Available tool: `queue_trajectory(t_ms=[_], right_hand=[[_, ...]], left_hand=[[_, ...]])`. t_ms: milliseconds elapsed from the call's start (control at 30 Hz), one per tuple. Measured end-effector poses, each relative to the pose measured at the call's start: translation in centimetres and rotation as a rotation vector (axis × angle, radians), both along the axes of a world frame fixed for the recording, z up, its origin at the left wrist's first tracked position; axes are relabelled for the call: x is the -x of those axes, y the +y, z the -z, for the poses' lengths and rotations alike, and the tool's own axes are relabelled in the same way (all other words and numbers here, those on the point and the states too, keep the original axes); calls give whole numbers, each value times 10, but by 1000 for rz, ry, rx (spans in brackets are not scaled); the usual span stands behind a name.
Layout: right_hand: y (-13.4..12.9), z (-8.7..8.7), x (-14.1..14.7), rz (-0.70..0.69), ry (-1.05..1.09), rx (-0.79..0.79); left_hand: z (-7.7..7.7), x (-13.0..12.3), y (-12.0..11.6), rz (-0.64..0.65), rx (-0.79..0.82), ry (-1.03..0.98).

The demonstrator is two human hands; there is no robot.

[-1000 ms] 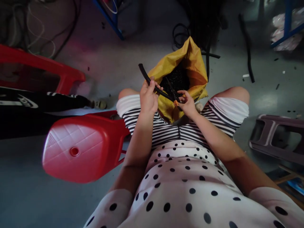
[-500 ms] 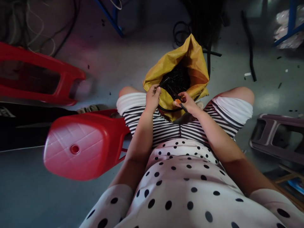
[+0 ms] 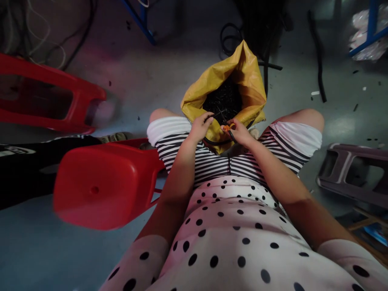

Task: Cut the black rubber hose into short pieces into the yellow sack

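Between my knees stands an open yellow sack point(image 3: 209, 83) with many short black pieces point(image 3: 226, 95) inside. My left hand point(image 3: 200, 127) is over the sack's near left edge, its fingers pinched on a thin black strip point(image 3: 210, 117) that points toward the middle. To its right, my right hand point(image 3: 241, 132) grips a pair of scissors point(image 3: 229, 127) with orange and black handles. Their dark blades point up and left over the sack's mouth, close to the strip. Against the black pieces, the blade tips and the strip's end are hard to make out.
A red stool point(image 3: 97, 188) stands close on my left, with another red stool point(image 3: 87, 103) beyond it. Between them a person's dark-clothed leg point(image 3: 54, 149) reaches in. On the right is a grey stool point(image 3: 354, 169). Black tubing point(image 3: 317, 56) lies on the floor ahead.
My left hand has moved slightly right, closer to the scissors, and the strip in it points lower. The scissors have turned a little in my right hand. The person's leg at left has shifted.
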State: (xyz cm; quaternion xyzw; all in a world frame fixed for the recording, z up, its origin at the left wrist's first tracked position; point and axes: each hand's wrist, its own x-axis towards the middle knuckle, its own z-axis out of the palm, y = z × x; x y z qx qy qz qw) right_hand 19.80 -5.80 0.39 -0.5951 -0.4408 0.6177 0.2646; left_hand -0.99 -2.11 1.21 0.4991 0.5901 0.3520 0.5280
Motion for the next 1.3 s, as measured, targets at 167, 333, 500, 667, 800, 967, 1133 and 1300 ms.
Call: queue_trajectory(t_ms=[167,333,500,667,800,967,1133,1300], right_hand=[[-3,1,0,0,-23,-25],[-3,-2,1,19,-10,-37],[-3,-11,2,75,46,97],[-1,-11,2,78,18,78],[-1,-11,3,90,13,20],[2,-16,0,136,38,7],[0,-20,0,141,44,36],[-1,-24,2,159,53,53]], left_hand=[[-2,0,1,-54,30,3],[-2,-2,0,-64,19,26],[5,1,-1,77,14,57],[10,0,-1,76,2,51],[5,-8,-4,-57,75,-56],[1,-25,-17,-164,163,-223],[15,-33,-21,-157,145,-174],[36,-29,-18,-142,-56,-4]])
